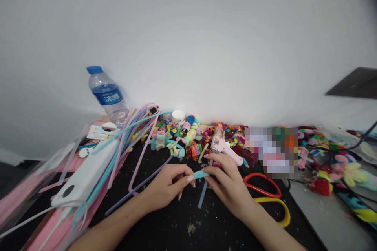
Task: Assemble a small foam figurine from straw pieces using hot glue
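There are two hands [167, 184], one bottle [106, 93], one glue gun [225, 148] and one tub [178, 117].

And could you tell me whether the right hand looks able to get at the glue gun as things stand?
Probably yes: the glue gun lies just beyond the right hand, with nothing visible blocking the way, though that hand would likely need to release the blue piece first.

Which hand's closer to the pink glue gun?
Right. The right hand is just on the near side of the pink glue gun; the left hand is farther away, nearer the wearer and off to the gun's left.
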A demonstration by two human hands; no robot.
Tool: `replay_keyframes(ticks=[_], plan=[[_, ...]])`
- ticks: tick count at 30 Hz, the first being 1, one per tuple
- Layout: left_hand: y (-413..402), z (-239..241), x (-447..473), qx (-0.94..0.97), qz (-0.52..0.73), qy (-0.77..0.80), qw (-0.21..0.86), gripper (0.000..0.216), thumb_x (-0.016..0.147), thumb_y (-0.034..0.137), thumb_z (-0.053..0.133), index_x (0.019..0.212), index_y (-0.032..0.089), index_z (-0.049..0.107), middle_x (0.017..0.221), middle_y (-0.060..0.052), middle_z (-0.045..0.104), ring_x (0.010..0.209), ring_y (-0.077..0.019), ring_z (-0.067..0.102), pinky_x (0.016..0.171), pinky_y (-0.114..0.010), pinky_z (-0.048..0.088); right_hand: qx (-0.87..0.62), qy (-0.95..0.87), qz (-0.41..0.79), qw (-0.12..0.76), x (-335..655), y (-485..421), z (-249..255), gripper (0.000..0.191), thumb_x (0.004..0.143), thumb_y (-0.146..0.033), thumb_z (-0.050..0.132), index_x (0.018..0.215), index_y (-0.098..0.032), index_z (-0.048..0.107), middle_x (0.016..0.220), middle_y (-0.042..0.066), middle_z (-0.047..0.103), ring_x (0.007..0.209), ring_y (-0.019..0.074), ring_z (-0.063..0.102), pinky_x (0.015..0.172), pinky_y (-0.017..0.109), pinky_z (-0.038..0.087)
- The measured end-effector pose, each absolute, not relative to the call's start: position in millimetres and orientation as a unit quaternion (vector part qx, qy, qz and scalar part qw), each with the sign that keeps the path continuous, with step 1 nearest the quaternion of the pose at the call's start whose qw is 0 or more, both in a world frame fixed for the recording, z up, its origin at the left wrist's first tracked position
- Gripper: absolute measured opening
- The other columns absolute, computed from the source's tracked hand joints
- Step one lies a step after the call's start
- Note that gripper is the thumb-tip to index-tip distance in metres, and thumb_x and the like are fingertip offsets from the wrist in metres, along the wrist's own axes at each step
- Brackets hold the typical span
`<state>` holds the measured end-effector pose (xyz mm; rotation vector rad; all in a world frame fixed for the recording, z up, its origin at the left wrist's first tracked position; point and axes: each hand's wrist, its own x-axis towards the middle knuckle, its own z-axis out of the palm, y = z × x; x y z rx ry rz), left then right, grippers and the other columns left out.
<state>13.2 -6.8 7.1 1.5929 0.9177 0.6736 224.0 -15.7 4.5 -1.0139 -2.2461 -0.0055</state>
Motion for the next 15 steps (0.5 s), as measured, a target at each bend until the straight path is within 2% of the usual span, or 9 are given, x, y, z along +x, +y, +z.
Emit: replay_keyframes(ticks=[15], plan=[[-7.4,6.5,13.8,0.683,0.273,0.397,0.549,0.025,0.088,0.032,0.046,0.08,0.014,0.062,0.071,0.001,0.057,0.048,-0.0076,0.047,0.046,-0.019,0.039,-0.394,-0.854,0.008,0.339,223.5,-14.9,2.8,0.014,0.087,-0.017,0.051,0.095,-0.023,0.06,0.114,0.009,0.056,0.108,0.0239,0.051,0.088,0.041,0.047]])
